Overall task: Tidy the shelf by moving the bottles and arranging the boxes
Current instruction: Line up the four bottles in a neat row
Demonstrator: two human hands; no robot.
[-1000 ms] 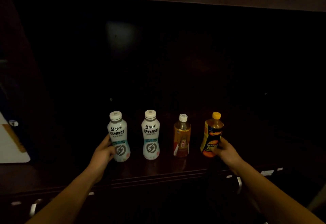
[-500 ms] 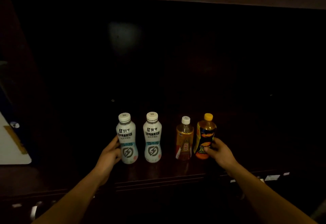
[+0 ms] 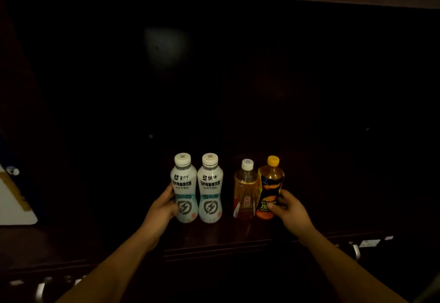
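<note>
Working from the left, we spot a white box point(image 3: 12, 205) at the frame's edge, its print too dim to read. Our left hand point(image 3: 164, 207) wraps the first white bottle point(image 3: 183, 190), which touches the second white bottle point(image 3: 210, 190). Both stand upright on the shelf point(image 3: 214, 233), showing Chinese characters above a lightning-bolt badge. After a gap comes the tea bottle point(image 3: 245, 193), white-capped with a red tag, touching the dark bottle point(image 3: 270, 188) with the yellow cap, which our right hand point(image 3: 289, 209) grips. We read "HI-T" there; the rest is unclear. We judge the bottles are nearly lined up, the middle gap is perhaps left to close, and the boxes are not yet arranged.
</note>
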